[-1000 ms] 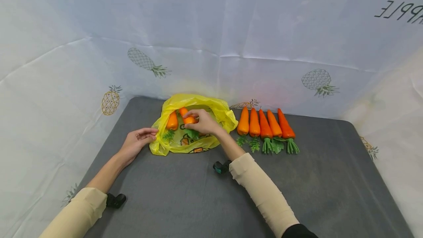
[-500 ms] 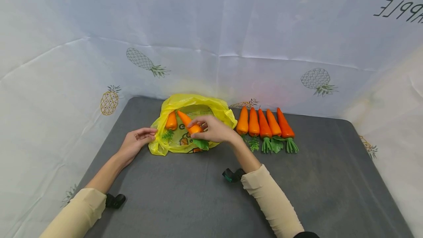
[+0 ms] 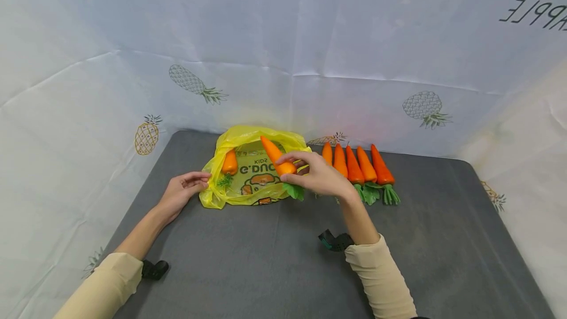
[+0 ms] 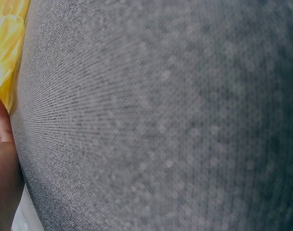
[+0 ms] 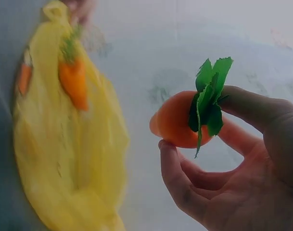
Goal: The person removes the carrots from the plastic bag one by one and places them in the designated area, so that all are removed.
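Note:
My right hand [image 3: 316, 175] pinches an orange carrot [image 3: 272, 151] by its thick end, with thumb and fingers. The carrot is raised over the right side of a yellow plastic bag [image 3: 261, 132], its tip pointing up and left and its green leaves [image 3: 293, 191] below. In the right wrist view, the carrot [image 5: 177, 120] shows end-on between the fingertips. My left hand [image 3: 179, 193] holds the bag's left edge between fingers and thumb. Another carrot [image 3: 230, 163] with feathery greens lies inside the bag at the left. In the left wrist view, only part of the left hand [image 4: 4, 163] shows against the bag.
Right of the bag, several carrots [image 3: 354, 166] lie side by side, tips toward the back; the right hand partly hides the leftmost ones. All rest on a dark grey table [image 3: 248, 260]. A white pineapple-print cloth [image 3: 345, 53] hangs behind and at the sides.
My right hand has lifted the carrot out of the bag's middle and moved right with it, uncovering printing on the bag. The left hand has stayed at the bag's edge.

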`<state>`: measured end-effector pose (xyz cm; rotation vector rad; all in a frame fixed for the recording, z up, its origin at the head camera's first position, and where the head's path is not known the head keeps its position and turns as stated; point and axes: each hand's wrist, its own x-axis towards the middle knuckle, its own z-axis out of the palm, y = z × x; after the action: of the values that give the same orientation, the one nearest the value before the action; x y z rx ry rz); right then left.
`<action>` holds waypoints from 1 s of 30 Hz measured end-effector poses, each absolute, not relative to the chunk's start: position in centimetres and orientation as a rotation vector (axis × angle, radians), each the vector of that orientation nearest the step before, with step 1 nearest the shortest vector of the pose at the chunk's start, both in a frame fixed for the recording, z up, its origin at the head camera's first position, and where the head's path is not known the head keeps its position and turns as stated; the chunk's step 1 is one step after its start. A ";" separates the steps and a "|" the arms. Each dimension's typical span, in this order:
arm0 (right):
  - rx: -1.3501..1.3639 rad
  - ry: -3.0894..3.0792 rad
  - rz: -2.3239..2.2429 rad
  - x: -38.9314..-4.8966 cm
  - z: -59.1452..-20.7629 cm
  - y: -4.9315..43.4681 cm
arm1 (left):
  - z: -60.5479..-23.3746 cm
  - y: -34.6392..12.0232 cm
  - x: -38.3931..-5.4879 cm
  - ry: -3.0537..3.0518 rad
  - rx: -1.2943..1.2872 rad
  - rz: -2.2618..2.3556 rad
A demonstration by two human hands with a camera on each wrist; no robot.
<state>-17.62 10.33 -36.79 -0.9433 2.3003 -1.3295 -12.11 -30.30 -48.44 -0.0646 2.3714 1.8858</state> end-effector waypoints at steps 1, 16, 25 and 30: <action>-0.931 2.314 -1.339 -17.6 -36.6 10.9 | -48.5 -30.3 -12.1 2.371 -0.064 1.888; -0.748 2.526 -1.342 -17.2 -35.1 18.8 | -48.9 -30.3 -12.1 2.364 -0.056 1.879; -0.621 2.631 -1.294 -17.1 -34.4 23.2 | -48.7 -30.1 -12.0 2.382 -0.040 1.884; -0.503 2.682 -1.247 -17.2 -34.7 26.4 | -48.5 -30.1 -12.0 2.388 -0.031 1.894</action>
<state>-17.17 26.39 -34.67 -0.5029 2.6817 -1.2472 -12.00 -30.15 -48.54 -0.0314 2.3878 1.8940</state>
